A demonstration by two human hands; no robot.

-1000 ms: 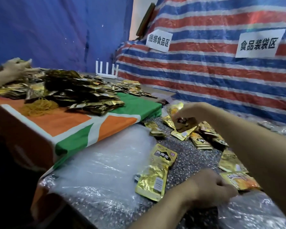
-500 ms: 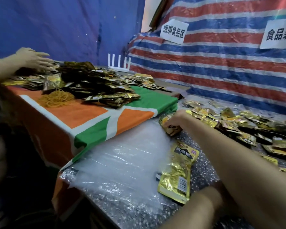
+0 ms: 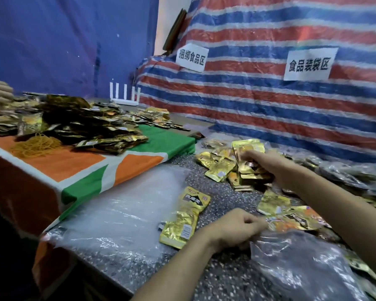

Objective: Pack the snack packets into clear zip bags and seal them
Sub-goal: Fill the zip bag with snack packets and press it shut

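Signs 捆绑食品区 (image 3: pixel 190 59) and 食品装袋区 (image 3: pixel 308 64); right hand (image 3: pixel 269 165) around gold packets (image 3: pixel 248 148), left hand (image 3: pixel 237 231) in pinch on clear bag (image 3: pixel 291 268)

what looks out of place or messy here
Nothing looks damaged, but gold snack packets lie scattered askew on the speckled table, and a stray pair sits apart at the edge of the clear plastic sheet.

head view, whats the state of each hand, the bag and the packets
left hand, pinches clear zip bag edge
right hand, grips snack packet stack
clear zip bag, lying on table, seal unclear
snack packet stack, held in right hand
loose packet, lying flat, untouched
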